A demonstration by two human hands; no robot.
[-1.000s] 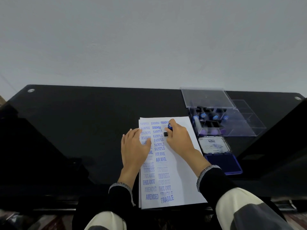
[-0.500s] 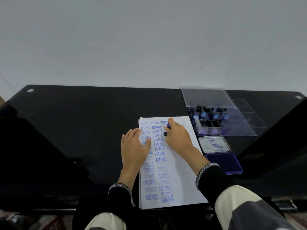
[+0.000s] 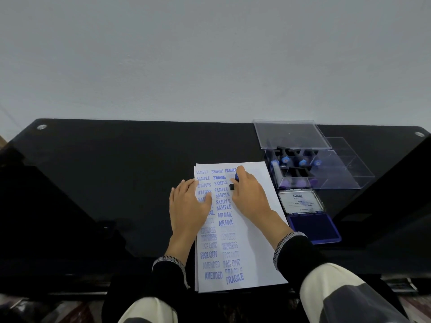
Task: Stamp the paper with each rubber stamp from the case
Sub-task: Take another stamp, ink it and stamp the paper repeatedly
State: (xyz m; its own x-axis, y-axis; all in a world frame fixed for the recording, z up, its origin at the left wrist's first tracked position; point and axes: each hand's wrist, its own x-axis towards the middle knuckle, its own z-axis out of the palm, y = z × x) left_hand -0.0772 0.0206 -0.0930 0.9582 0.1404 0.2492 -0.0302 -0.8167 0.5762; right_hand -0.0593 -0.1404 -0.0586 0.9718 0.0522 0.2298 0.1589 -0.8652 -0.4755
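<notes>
Your right hand (image 3: 249, 194) grips the stamp (image 3: 233, 183) near the paper (image 3: 261, 229) top, prob. pressing, w/ flat left hand (image 3: 189, 203) open on it, so don't wiggle or the word smears.

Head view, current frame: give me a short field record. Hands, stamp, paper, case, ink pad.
left hand: flat, palm down on the paper's left edge
right hand: gripping a rubber stamp near the paper's top
stamp contact: cannot tell whether it is pressed down or just above
paper: white sheet on the black table, two columns of blue imprints, right part blank
stamp case: clear, open, stamps inside, right of the paper
ink pad: open, blue, in front of the case
</notes>
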